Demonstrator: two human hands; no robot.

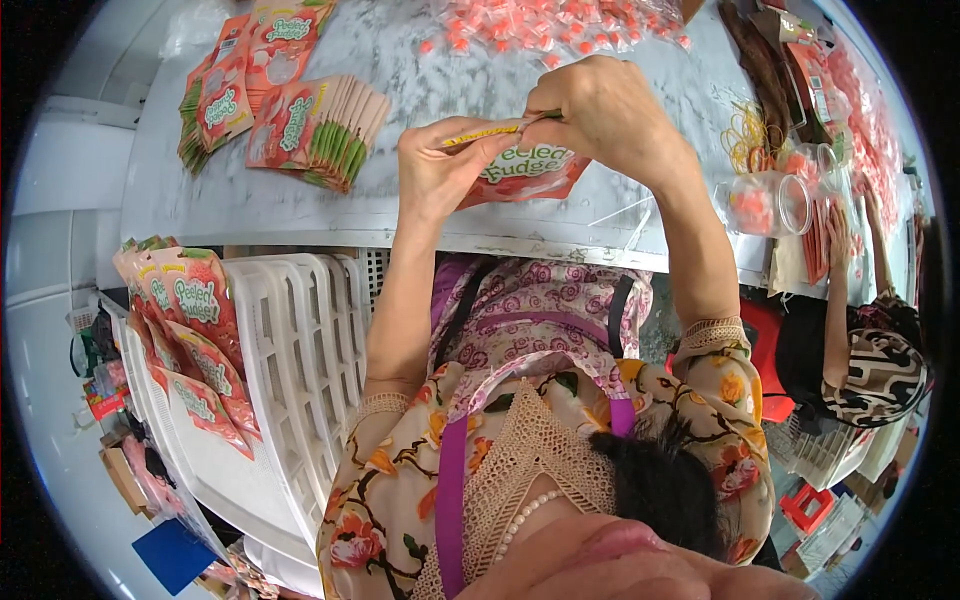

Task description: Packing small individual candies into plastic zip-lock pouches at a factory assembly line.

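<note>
Both hands are on a red candy pouch (530, 180) with a green top, above the table's near edge. My left hand (440, 160) pinches the pouch's top edge at the left, thumb and fingers closed on it. With curled fingers, my right hand (605, 105) grips the same edge further right. The right hand and wrist cover part of the pouch front. Whether the pouch holds anything inside cannot be seen. Left of my left hand lies a fanned stack of flat pouches (300, 130), with more pouches (222, 95) behind it.
A heap of small wrapped red candies (570, 25) lies at the far side of the table (420, 90). Plastic jars (770, 203) with candies and yellow rubber bands (750, 135) are at right, near a co-worker's hand (838, 235). Pouches stand in a white basket (290, 330) at left.
</note>
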